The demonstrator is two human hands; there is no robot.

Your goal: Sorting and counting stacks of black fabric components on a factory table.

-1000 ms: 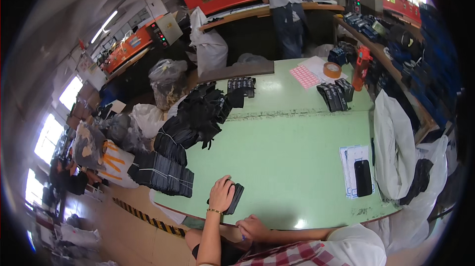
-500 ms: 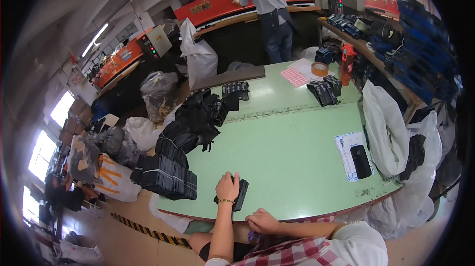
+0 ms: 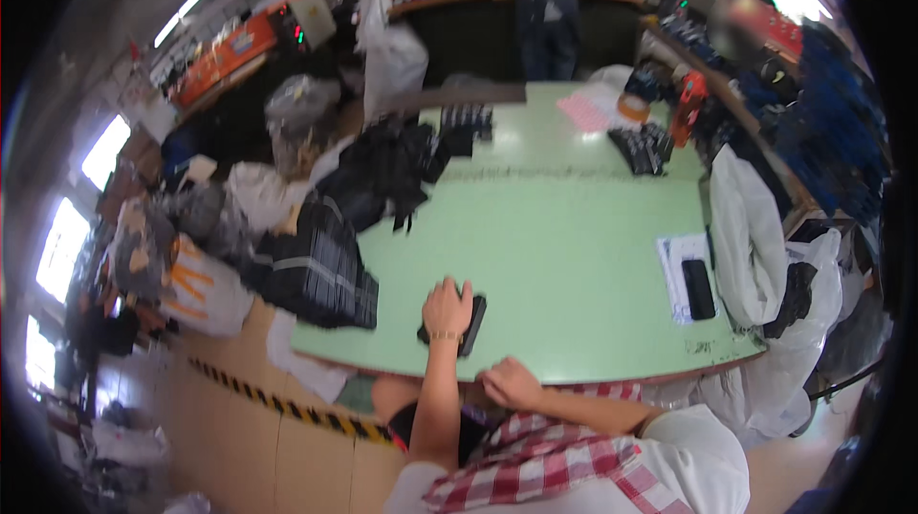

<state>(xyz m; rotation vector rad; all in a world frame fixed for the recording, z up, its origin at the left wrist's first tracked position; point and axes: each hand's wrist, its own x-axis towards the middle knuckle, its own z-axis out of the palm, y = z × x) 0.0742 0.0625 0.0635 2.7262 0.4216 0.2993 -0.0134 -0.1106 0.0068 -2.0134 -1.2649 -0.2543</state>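
My left hand (image 3: pixel 447 307) lies palm down over a small pile of narrow black pieces (image 3: pixel 472 325) near the table's front edge. Its fingers point away from me, and the palm hides much of the pile. At the table edge, to the right of the pile, my right hand (image 3: pixel 511 384) has its fingers curled inward; whether anything is in them is hidden. A large bundle of flat black pieces (image 3: pixel 320 265), bound with a pale band, sits at the table's left edge. Behind it lies a loose heap of black fabric pieces (image 3: pixel 381 170).
On the green table (image 3: pixel 555 265), a black phone (image 3: pixel 698 289) lies on papers at the right. Farther back are an orange tape roll (image 3: pixel 632 109), a pink sheet (image 3: pixel 581 113) and black bundles (image 3: pixel 641 148). A white sack (image 3: pixel 741 237) borders the right side. A person (image 3: pixel 547 12) stands beyond.
The view has tilted and blurred, so the table sits higher in the picture. My left hand stays on the black pieces, and my right hand stays curled at the table edge.
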